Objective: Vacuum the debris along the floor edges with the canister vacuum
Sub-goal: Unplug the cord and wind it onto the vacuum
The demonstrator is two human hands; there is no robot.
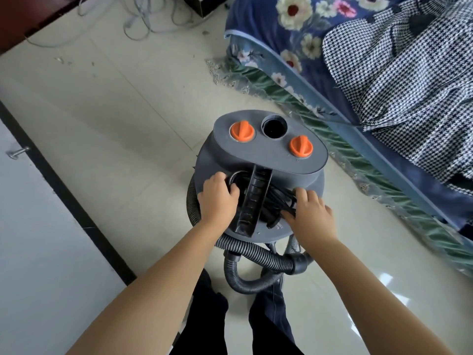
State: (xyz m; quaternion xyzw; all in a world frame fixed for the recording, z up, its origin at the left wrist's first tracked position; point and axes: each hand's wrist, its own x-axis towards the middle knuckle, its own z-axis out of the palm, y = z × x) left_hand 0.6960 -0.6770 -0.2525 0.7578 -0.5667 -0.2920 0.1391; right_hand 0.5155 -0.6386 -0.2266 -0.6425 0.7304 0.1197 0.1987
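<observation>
1. The canister vacuum (261, 160) is grey, and all else is placed from it.
2. On its top sit two orange knobs (242, 131).
3. A black cord (275, 201) lies in its top recess.
4. A grey ribbed hose (256, 252) coils just below it.
5. The floor (128, 111) around it is pale cream tile.
6. To its right, a bedsheet (302, 34) is dark blue with white and pink flowers.
7. Further right, a cloth (409, 85) is black-and-white houndstooth.
8. To its left runs a black strip (64, 190).
</observation>
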